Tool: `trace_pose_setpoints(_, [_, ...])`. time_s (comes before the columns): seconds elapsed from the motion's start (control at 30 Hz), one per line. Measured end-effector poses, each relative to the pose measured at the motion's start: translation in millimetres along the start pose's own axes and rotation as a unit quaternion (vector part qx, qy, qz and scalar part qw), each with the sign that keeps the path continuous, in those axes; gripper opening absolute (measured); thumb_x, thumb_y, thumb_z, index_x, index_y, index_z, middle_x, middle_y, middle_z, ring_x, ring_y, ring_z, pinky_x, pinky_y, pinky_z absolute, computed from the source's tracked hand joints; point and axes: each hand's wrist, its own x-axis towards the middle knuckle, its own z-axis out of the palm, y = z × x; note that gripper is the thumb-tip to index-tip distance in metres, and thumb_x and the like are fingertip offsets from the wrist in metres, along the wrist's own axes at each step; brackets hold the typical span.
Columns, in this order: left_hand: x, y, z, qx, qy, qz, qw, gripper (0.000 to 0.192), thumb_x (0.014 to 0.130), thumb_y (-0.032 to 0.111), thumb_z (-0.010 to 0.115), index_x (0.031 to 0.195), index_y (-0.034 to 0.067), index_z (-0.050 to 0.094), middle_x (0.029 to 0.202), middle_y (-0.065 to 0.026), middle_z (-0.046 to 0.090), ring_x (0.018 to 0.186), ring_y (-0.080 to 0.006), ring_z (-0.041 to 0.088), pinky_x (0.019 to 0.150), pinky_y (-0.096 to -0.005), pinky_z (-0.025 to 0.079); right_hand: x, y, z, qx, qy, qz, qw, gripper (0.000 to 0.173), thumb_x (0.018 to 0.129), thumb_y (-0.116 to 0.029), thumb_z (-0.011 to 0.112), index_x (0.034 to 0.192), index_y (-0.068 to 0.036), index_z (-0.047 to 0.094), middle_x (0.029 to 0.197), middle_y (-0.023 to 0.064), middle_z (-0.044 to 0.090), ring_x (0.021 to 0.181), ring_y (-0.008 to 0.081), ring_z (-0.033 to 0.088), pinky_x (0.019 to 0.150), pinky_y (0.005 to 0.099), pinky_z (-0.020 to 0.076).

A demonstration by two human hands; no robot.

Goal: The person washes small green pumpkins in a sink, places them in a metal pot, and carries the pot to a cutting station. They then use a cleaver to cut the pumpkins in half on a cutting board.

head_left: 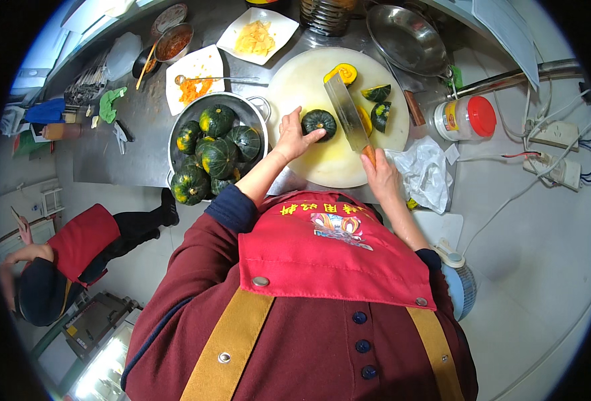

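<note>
On the round white cutting board (295, 85) sits a small dark green pumpkin (319, 125). My left hand (294, 134) rests against its left and near side, thumb and fingers spread around it. My right hand (383, 173) grips the wooden handle of a cleaver (348, 113). The broad blade is just right of the pumpkin, apart from it, and partly covers a cut pumpkin piece (364, 120). Behind the blade's tip lies a pumpkin half (344, 74) with yellow flesh up. Two green-skinned wedges (376, 93) (381, 117) lie farther right.
A metal pot (174, 133) piled with whole pumpkins stands left of the board. Square white plates (280, 25) (172, 95) hold sliced and shredded food. A frying pan (408, 40), a red-lidded jar (465, 118) and a crumpled plastic bag (423, 173) are right. Another person (82, 245) stands at far left.
</note>
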Motion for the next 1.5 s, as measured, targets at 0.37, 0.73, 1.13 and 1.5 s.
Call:
trace_pose_setpoints(0.37, [12, -11, 8, -0.067, -0.030, -0.013, 0.997, 0.078, 0.084, 0.040, 0.075, 0.139, -0.005, 0.044, 0.130, -0.0292, 0.043, 0.111, -0.0383, 0.055, 0.101, -0.0394, 0.044, -2, -15, 2, 0.021, 0.016, -0.032, 0.999, 0.035, 0.097, -0.041, 0.056, 0.101, -0.006, 0.051, 0.073, 0.0277, 0.063, 0.070, 0.0505, 0.061, 0.062, 0.0595, 0.0455])
trace_pose_setpoints(0.73, [-68, 0, -17, -0.082, 0.051, -0.006, 0.995, 0.057, 0.090, 0.026, 0.071, 0.128, -0.006, 0.043, 0.115, -0.0225, 0.045, 0.086, -0.0280, 0.060, 0.079, -0.0350, 0.053, -16, -44, 5, 0.042, -0.023, -0.071, 0.996, 0.032, 0.098, -0.036, 0.056, 0.105, -0.007, 0.046, 0.074, 0.0253, 0.064, 0.068, 0.0484, 0.062, 0.058, 0.0579, 0.0454])
trace_pose_setpoints(1.13, [-42, 10, -1, -0.130, 0.111, -0.011, 0.985, 0.042, 0.088, 0.020, 0.071, 0.117, -0.001, 0.049, 0.109, -0.0187, 0.052, 0.079, -0.0233, 0.061, 0.072, -0.0342, 0.054, -16, -54, 10, -0.029, -0.031, -0.060, 0.997, 0.033, 0.098, -0.036, 0.055, 0.102, -0.006, 0.043, 0.072, 0.0246, 0.065, 0.068, 0.0479, 0.063, 0.057, 0.0585, 0.0463])
trace_pose_setpoints(1.5, [-17, -8, 27, -0.183, 0.138, -0.018, 0.973, 0.041, 0.087, 0.016, 0.073, 0.114, 0.001, 0.047, 0.112, -0.0138, 0.046, 0.076, -0.0194, 0.063, 0.056, -0.0289, 0.057, -13, -70, 1, 0.002, 0.070, -0.083, 0.994, 0.031, 0.097, -0.034, 0.059, 0.105, -0.006, 0.048, 0.071, 0.0225, 0.065, 0.066, 0.0445, 0.064, 0.057, 0.0546, 0.0489])
